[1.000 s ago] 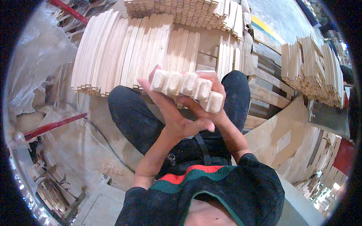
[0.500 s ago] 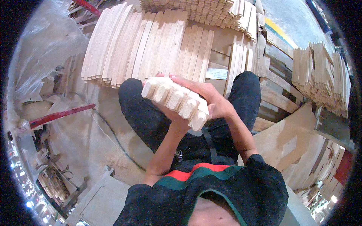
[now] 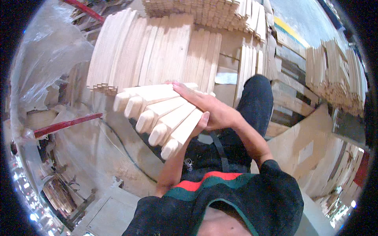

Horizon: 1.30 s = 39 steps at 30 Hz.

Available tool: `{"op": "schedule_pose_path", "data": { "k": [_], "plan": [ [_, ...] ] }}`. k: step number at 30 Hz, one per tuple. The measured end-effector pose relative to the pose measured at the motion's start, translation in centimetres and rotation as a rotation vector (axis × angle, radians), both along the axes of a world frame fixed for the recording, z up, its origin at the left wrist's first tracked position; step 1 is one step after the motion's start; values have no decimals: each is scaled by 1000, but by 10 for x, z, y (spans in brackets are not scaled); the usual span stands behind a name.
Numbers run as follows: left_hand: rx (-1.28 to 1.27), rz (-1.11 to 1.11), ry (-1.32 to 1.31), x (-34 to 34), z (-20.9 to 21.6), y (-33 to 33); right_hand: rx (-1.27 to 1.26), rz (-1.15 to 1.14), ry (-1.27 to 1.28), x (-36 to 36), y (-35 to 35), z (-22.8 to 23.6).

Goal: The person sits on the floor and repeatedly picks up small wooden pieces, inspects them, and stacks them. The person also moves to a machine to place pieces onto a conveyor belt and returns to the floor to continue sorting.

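Between my hands is a bundle of several pale wooden slats with rounded ends, fanned out toward the left. Across the top of the bundle lies my right hand, its fingers wrapped over the far side. My left hand grips the slats from below. Most of it is hidden under the wood, and only a part near the slats' near edge shows. The bundle is held above my lap, its near ends tilted toward me.
Just beyond my knees lies a wide row of similar slats, with a higher stack behind it. More slats stand on the right beside a wooden pallet. A red bar and a dark cable are at left.
The slats have swung to the left and fanned apart, so more of their length shows. My right hand has moved slightly left with them, still over the bundle.
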State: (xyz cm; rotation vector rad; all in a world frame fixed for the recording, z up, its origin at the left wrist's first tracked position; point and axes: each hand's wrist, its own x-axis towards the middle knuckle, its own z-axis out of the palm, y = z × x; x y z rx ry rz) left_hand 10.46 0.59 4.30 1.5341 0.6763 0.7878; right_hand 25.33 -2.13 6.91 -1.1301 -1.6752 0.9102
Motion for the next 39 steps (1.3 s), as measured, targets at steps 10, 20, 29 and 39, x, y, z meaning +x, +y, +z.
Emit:
{"op": "schedule_pose_path", "data": {
  "k": [10,20,29,39],
  "plan": [
    [-66,-25,161,22,-54,43,-110,-26,698,28,13,-14],
    [-363,-266,-110,13,-133,36,7,-193,473,17,14,-44],
    [-360,-159,-80,17,-126,20,34,-227,478,13,5,-36],
    [-628,-50,-653,48,1,25,132,-867,136,100,-65,13]
  ]
}}
